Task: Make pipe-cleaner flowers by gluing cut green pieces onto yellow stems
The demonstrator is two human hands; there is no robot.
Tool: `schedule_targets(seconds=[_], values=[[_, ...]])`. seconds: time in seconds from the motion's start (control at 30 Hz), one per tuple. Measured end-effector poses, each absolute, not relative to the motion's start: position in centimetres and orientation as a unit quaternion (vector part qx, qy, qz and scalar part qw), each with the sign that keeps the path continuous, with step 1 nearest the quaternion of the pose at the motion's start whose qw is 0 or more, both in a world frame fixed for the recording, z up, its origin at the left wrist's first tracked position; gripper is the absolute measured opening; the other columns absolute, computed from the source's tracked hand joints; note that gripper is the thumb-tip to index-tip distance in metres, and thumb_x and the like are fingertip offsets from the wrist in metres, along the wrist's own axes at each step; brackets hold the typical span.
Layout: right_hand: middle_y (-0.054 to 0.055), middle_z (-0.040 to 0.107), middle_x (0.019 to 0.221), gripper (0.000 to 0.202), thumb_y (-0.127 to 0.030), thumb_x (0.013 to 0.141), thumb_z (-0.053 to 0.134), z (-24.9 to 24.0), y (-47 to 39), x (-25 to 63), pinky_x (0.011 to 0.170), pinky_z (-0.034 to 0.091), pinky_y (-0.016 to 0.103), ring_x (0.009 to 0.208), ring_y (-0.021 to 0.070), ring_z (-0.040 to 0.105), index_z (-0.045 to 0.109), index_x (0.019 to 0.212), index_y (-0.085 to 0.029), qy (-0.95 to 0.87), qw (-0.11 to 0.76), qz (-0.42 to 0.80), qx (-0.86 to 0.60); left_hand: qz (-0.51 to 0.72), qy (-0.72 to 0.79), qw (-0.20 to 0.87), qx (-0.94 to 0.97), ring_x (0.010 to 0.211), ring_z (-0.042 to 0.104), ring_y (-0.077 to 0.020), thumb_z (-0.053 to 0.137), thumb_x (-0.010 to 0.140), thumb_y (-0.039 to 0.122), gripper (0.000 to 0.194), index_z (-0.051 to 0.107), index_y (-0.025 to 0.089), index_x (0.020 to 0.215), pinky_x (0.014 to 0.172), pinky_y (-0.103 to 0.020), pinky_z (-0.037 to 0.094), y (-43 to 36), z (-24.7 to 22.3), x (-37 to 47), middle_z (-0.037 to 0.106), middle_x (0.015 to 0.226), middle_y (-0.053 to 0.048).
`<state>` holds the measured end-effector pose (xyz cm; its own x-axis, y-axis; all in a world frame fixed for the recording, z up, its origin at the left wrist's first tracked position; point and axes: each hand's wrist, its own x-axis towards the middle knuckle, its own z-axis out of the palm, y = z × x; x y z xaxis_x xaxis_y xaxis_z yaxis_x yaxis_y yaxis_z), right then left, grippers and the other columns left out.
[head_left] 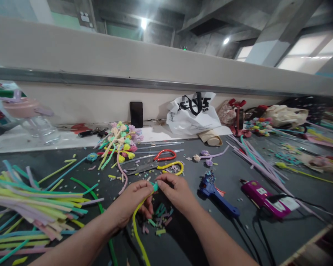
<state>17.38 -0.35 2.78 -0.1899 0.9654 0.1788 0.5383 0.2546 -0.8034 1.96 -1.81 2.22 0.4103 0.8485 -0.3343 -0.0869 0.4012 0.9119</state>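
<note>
My left hand (131, 201) is closed in a pinch round the upper end of a yellow pipe cleaner (137, 231), whose long tail hangs down toward me. A small teal piece (155, 186) sits at that end, between the fingertips of both hands. My right hand (176, 192) pinches the teal piece from the other side. Its exact shape is partly covered by the fingers. Short cut bits of pipe cleaner (162, 216) lie on the dark table below. Just beyond the hands rest scissors (169, 168) with yellow handles and another pair with red handles (165, 155).
Pipe cleaners (39, 207) are heaped at left. Fluffy flowers (123, 140) lie behind my hands. At right are a blue glue gun (219, 197) and a purple corded device (269, 199). A phone (136, 114), a white bag (194, 116) and a pitcher (36, 122) stand along the back.
</note>
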Motion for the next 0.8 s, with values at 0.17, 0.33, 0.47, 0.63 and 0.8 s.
schedule_targets(seconds=[0.17,0.33,0.47,0.63,0.8], values=[[-0.001,0.063,0.066,0.013,-0.02,0.074,0.052,2.8,-0.5,17.3,0.061,0.043,0.022,0.063,0.0126,0.056,0.064,0.072,-0.019,-0.703,0.351,0.314,-0.533,0.316,0.436,0.708,0.457,0.037,0.052,-0.0083,0.052,0.074,0.038,0.022,0.048,0.017,0.07,0.038,-0.019,0.043,-1.7,1.4,1.9,0.05,0.048,0.005],[-0.002,0.062,0.063,0.014,-0.02,0.074,0.051,2.7,-0.6,17.1,0.059,0.041,0.021,0.062,0.0118,0.054,0.064,0.07,-0.018,-0.699,0.352,0.333,-0.526,0.314,0.431,0.707,0.465,0.037,0.052,-0.0082,0.052,0.074,0.039,0.023,0.048,0.017,0.071,0.039,-0.019,0.044,-1.7,0.8,1.8,0.052,0.048,0.005],[-0.002,0.058,0.061,0.012,-0.021,0.072,0.051,2.5,-0.4,17.2,0.058,0.04,0.021,0.059,0.0112,0.051,0.062,0.067,-0.017,-0.677,0.359,0.357,-0.535,0.313,0.427,0.712,0.462,0.039,0.053,-0.0087,0.051,0.075,0.04,0.024,0.048,0.017,0.07,0.04,-0.02,0.045,-1.8,1.0,1.9,0.05,0.05,0.005],[-0.003,0.051,0.058,0.013,-0.025,0.071,0.051,2.4,0.2,17.8,0.052,0.036,0.02,0.052,0.0093,0.045,0.06,0.069,-0.016,-0.634,0.386,0.381,-0.551,0.333,0.45,0.699,0.445,0.047,0.057,-0.0111,0.05,0.076,0.044,0.028,0.048,0.019,0.088,0.041,-0.022,0.047,-1.6,1.7,2.0,0.05,0.06,0.005],[-0.002,0.053,0.059,0.013,-0.025,0.071,0.051,2.4,0.0,17.6,0.055,0.038,0.022,0.056,0.0107,0.047,0.06,0.067,-0.016,-0.658,0.379,0.345,-0.552,0.287,0.47,0.624,0.554,0.033,0.049,-0.0097,0.048,0.076,0.041,0.026,0.047,0.019,0.09,0.033,-0.02,0.039,-1.9,1.6,2.0,0.05,0.051,0.007]])
